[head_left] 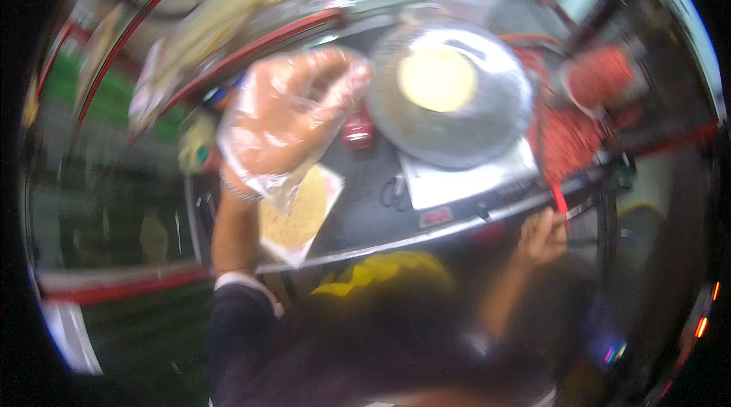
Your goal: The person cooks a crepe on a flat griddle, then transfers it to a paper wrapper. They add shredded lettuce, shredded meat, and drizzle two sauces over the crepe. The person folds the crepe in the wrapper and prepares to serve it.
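the left hand (293, 98), in a loose clear glove (266, 137), is hanging above the worktop (365, 217), its fingers bending toward the thumb; blur is hiding whether it is pinching anything. the right hand (544, 236), looking bare, is apparently closing its fingers around a red stick (560, 198) near the front edge, where a careless swing could be catching that edge. just beside the left fingertips, a round pan (457, 129) is holding a pale disc (438, 79), which is lying a little off the middle. if the pan is heating, the glove could be melting against its rim, and the disc could be browning unevenly. a red pot (356, 133) is standing close by the left hand, so a hurried reach could be tipping it. nearer the person, a second disc (293, 217) is resting on white paper (331, 188); a drooping glove cuff could be dragging across it.
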Demonstrator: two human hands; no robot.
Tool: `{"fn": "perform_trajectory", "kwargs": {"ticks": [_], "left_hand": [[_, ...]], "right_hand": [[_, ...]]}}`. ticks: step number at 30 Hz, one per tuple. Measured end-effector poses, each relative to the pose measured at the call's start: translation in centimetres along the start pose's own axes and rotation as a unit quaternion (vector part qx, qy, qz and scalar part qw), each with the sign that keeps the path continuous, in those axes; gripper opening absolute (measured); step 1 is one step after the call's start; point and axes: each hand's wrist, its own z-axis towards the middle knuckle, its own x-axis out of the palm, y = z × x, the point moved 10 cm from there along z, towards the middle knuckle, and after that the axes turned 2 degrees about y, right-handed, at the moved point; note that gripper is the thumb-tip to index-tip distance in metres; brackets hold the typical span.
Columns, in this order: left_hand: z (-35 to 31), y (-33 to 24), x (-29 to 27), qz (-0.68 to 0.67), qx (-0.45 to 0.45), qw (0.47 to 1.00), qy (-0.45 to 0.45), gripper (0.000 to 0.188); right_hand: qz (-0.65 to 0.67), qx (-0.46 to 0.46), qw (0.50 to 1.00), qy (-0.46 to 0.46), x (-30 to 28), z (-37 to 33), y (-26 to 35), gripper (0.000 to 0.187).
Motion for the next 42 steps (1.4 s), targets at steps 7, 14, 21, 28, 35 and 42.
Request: {"fn": "perform_trajectory", "kwargs": {"ticks": [7, 14, 21, 28, 35, 42], "left_hand": [[-25.6, 25.1, -7.5, 0.09, -0.283, 0.839, -0.456, 0.08], [-26.8, 42.7, -4.6, -0.018, -0.349, 0.867, -0.355, 0.071], [-23.5, 42.8, -4.0, -0.061, -0.315, 0.864, -0.389, 0.093], [-25.7, 45.9, -13.4, 0.23, -0.252, 0.922, -0.185, 0.051], [-24.3, 47.1, -10.0, 0.121, -0.26, 0.957, 0.035, 0.029], [-29.1, 46.2, -17.9, 0.306, -0.403, 0.859, -0.084, 0.029]], "right_hand": [[-0.013, 0.066, 0.972, 0.224, 11.9, -11.6, -1.4, 0.012], [-0.083, 0.063, 0.906, 0.411, 22.2, -21.4, 1.9, 0.02], [-0.178, 0.104, 0.917, 0.34, 23.6, -25.4, -0.2, 0.03], [-0.189, 0.114, 0.93, 0.293, 23.0, -27.7, 2.4, 0.017], [-0.125, -0.001, 0.951, 0.282, 24.4, -26.0, 3.2, 0.023], [-0.086, 0.089, 0.943, 0.308, 24.2, -23.5, 1.1, 0.029]]}}
